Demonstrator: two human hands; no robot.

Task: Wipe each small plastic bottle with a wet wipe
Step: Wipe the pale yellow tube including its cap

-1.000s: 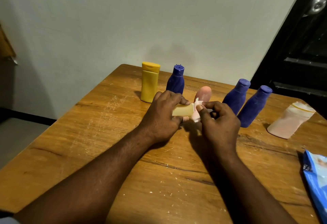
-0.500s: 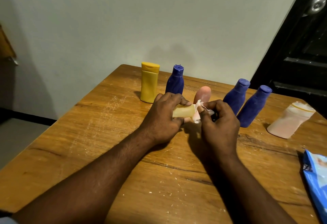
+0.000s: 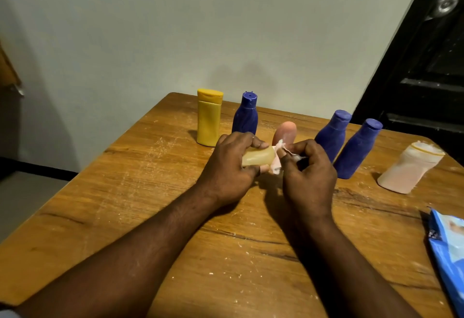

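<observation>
In the head view, I see a scratched wooden worktop (image 3: 150,192) set against a pale wall (image 3: 226,29), with both hands working over its middle.

The left hand (image 3: 231,167) has its grip clamped on a small pale yellow bottle (image 3: 258,159). Its fingers are curled round the bottle, which lies sideways above the worktop with its free end pointing right. The right hand (image 3: 308,172) has its grip closed on a crumpled wet wipe (image 3: 278,149), pinched in the fingertips and pressed against that free end. The 2 hands are almost touching.

Just behind the hands is a pink bottle (image 3: 286,132). Its lower part is hidden, so I cannot tell how it sits.

At the far left corner, a yellow bottle (image 3: 209,119) with a flip cap stands upright, and a dark blue bottle (image 3: 246,116) stands just beside it. To the right of the hands are a second blue bottle (image 3: 332,134) and a third blue bottle (image 3: 356,149). These 2 stand close together, and both look tilted to the right in this wide lens.

Further right, apart from them, is a pale pinkish bottle (image 3: 406,172) with a yellow ring near its top. A blue packet (image 3: 449,250) lies at the right edge of the worktop, cut off by the frame. A dark door (image 3: 426,66) fills the upper right.
</observation>
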